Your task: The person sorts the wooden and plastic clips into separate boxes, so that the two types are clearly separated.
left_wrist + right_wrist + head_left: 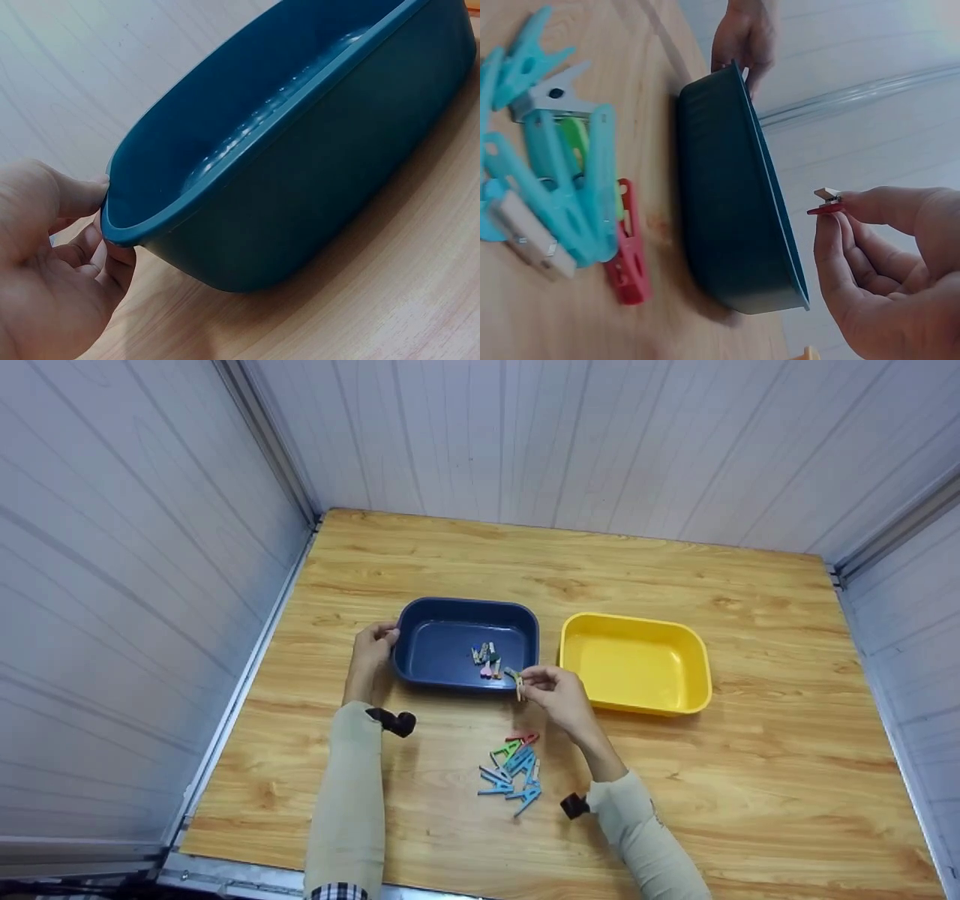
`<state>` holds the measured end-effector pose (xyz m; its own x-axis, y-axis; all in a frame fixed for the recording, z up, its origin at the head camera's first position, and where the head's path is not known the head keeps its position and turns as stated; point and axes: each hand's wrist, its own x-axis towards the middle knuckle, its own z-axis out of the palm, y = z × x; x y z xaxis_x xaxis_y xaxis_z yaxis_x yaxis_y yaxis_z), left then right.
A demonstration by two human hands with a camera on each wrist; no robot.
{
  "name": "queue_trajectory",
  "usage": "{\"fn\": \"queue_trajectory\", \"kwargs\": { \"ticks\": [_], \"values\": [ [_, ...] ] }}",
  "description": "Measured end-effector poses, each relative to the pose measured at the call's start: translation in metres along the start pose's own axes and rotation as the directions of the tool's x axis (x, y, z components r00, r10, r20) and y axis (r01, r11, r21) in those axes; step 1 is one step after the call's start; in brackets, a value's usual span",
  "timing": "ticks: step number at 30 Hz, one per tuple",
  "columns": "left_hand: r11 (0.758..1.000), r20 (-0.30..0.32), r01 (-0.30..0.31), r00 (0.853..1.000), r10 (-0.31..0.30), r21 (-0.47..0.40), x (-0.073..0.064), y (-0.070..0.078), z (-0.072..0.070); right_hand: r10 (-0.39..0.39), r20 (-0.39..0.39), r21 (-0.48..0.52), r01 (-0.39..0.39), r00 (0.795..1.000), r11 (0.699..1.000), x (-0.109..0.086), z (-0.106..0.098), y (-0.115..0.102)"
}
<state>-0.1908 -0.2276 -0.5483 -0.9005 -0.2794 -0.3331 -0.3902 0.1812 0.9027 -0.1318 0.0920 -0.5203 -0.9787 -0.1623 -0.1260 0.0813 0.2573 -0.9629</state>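
My left hand (367,654) pinches the left rim of a dark blue plastic basin (439,654), thumb at the lip and fingers below it in the left wrist view. Between thumb and fingertips, my right hand (564,701) holds a small wooden clothespin (517,682) near the basin's front right corner. In the right wrist view this clothespin (827,196) shows a red part. Several small clothespins (491,658), one with a pink piece, lie inside the basin. Nearer me is a loose pile of clothespins, mostly blue (519,761), with a red one (630,259) and a green one (506,751).
A yellow plastic basin (637,667) stands to the right of the blue one, close to my right hand. White panel walls (480,442) enclose the wooden table (780,735) at the back and sides.
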Motion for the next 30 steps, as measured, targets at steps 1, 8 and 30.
{"fn": "queue_trajectory", "kwargs": {
  "ticks": [1, 8, 30],
  "values": [
    [1.0, -0.001, -0.006, 1.0, 0.006, 0.009, 0.0, 0.0, 0.0, 0.005, -0.004, -0.003, -0.005, 1.0, 1.0, 0.003, 0.001, 0.0],
    [1.0, -0.01, -0.004, 1.0, 0.004, 0.013, -0.001, 0.001, 0.0, 0.036, -0.015, -0.024, -0.036, 0.999, 0.999, 0.024, 0.006, -0.005],
    [0.999, -0.021, -0.037, 0.999, 0.038, 0.033, 0.0, 0.0, 0.001, -0.011, -0.083, -0.096, 0.003, 0.996, 0.995, 0.056, 0.017, -0.006]
  ]
}}
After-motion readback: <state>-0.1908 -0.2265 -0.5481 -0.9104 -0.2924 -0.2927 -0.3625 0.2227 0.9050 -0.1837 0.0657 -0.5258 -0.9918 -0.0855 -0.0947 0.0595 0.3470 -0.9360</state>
